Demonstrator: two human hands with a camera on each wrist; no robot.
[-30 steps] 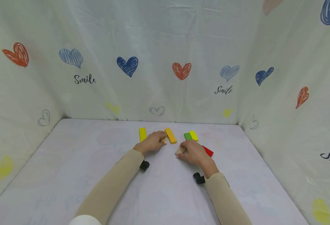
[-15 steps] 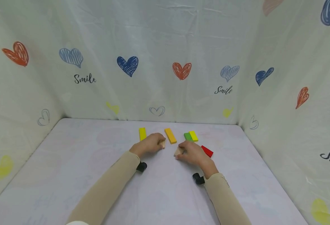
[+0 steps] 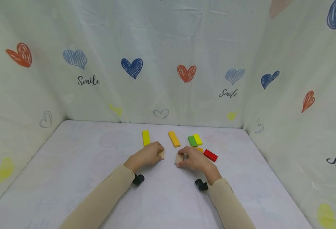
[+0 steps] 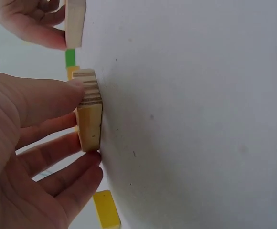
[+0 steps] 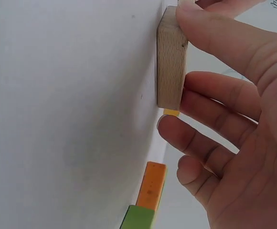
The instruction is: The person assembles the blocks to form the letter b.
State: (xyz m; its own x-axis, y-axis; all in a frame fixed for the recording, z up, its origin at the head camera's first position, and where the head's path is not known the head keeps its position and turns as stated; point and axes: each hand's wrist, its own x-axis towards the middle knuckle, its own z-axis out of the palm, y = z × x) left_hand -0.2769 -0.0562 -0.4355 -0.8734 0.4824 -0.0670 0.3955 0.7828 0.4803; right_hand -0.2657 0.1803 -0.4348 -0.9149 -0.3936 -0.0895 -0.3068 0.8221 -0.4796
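Observation:
In the head view my left hand [image 3: 145, 156] holds a small wooden block [image 3: 161, 154] upright on the table. Its striped, layered face [image 4: 91, 88] shows in the left wrist view, with the thumb on it and fingers behind. Across a short gap, my right hand [image 3: 196, 160] pinches a plain pale wooden block [image 3: 179, 158] between thumb and fingers. The right wrist view shows this pale block [image 5: 171, 69] close up, its lower fingers curled loosely clear of it. Both blocks stand at or very near the tabletop. The far sides of both are hidden by the fingers.
Behind the hands lie a yellow block [image 3: 146, 137], an orange-yellow block [image 3: 174, 139], and a green block [image 3: 192, 141] touching another yellow one [image 3: 197, 139]. Beside the right hand are a red block [image 3: 210, 155] and a partly hidden orange block [image 3: 198, 149]. Patterned cloth walls enclose the table.
My left hand has drawn its block nearer to me and slightly left, away from the orange-yellow block. My right hand has shifted slightly nearer with its block, uncovering part of an orange block.

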